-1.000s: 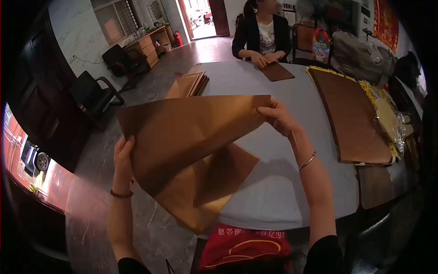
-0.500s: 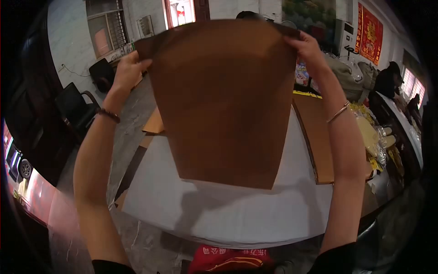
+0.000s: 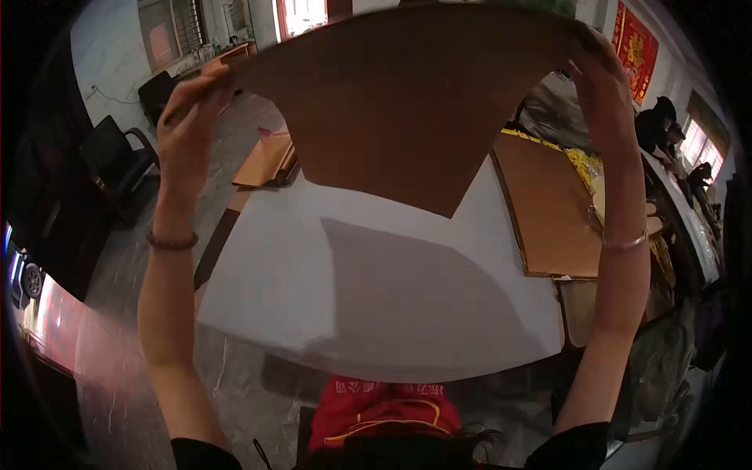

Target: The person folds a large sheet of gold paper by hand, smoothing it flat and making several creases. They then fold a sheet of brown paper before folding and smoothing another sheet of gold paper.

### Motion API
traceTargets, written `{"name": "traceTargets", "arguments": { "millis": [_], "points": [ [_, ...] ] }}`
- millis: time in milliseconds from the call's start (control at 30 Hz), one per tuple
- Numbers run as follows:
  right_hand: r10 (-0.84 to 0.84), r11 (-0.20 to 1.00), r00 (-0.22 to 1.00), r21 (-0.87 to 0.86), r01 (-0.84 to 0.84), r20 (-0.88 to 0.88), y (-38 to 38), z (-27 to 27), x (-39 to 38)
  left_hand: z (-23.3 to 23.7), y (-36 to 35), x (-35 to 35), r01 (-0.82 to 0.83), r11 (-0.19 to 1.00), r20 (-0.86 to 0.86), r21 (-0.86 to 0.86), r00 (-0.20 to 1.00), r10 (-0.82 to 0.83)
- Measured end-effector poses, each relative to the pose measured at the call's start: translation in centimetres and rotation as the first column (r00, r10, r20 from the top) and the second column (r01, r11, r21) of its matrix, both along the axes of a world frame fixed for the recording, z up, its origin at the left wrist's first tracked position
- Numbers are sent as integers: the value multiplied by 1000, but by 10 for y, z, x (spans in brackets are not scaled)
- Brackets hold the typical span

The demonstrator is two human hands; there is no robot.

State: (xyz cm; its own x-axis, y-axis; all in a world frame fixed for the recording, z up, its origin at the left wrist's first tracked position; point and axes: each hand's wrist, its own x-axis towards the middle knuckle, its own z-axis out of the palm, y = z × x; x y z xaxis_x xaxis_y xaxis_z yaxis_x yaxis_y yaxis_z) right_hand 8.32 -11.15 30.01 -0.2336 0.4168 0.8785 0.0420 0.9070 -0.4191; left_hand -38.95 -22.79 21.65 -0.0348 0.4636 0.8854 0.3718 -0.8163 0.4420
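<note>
A large brown sheet hangs in the air between my hands, its lower edge above a white-covered table. My left hand grips its upper left corner. My right hand holds the upper right corner, the fingers partly hidden by the sheet. The sheet's shadow falls on the white surface. On the right of the table lies a stack of brown sheets, and a folded brown piece rests at the left back edge.
Black chairs stand at the left. Yellow-printed plastic packaging lies beyond the brown stack. A person in dark clothes is by another long table at the far right.
Both hands have risen and spread apart, lifting the brown sheet higher and tilting it. More of the white surface shows, and the sheet's shadow there is larger.
</note>
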Motion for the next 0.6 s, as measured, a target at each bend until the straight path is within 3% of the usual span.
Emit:
{"name": "traceTargets", "arguments": {
  "millis": [33, 67, 100, 200, 267, 333, 367, 433, 467, 533, 567, 600],
  "points": [
    [153, 986, 988, -56, -155, -28, -18, -26, 7, -29, -14, 7, 276, 960, 231, -38, 937, -261],
    [299, 945, 952, -115, -305, -67, -34, -58, 14, -57, -42, 23, 320, 943, 269, -92, 920, -286],
    [330, 937, 944, -114, -329, -9, -57, -92, 17, -86, -70, 37, 365, 920, 307, -142, 900, -310],
    [322, 935, 938, -197, -295, 125, -115, -195, 23, -202, -104, 32, 264, 894, 309, -363, 939, -152],
    [256, 909, 942, -385, -159, 216, -139, -256, 22, -253, -114, 36, 261, 837, 340, -482, 936, -96],
    [229, 819, 955, -567, -85, 187, -140, -319, 27, -288, -117, 46, 45, 723, 96, -689, 995, 30],
    [223, 814, 957, -575, -79, 184, -138, -338, 29, -302, -114, 46, 50, 716, 95, -696, 995, 24],
    [149, 818, 902, -563, 118, 405, -140, -370, 32, -324, -108, 40, -47, 710, -95, -702, 995, -27],
    [140, 810, 905, -572, 128, 401, -142, -383, 34, -327, -108, 39, -39, 704, -97, -709, 994, -43],
    [82, 880, 780, -413, 236, 621, -153, -400, 32, -330, -111, 33, -186, 673, -246, -716, 969, 6],
    [76, 872, 782, -421, 249, 618, -158, -406, 33, -331, -110, 31, -178, 669, -248, -722, 969, -10],
    [51, 884, 762, -384, 267, 646, -162, -410, 33, -333, -109, 28, -259, 720, -373, -644, 928, 1]
  ]
}}
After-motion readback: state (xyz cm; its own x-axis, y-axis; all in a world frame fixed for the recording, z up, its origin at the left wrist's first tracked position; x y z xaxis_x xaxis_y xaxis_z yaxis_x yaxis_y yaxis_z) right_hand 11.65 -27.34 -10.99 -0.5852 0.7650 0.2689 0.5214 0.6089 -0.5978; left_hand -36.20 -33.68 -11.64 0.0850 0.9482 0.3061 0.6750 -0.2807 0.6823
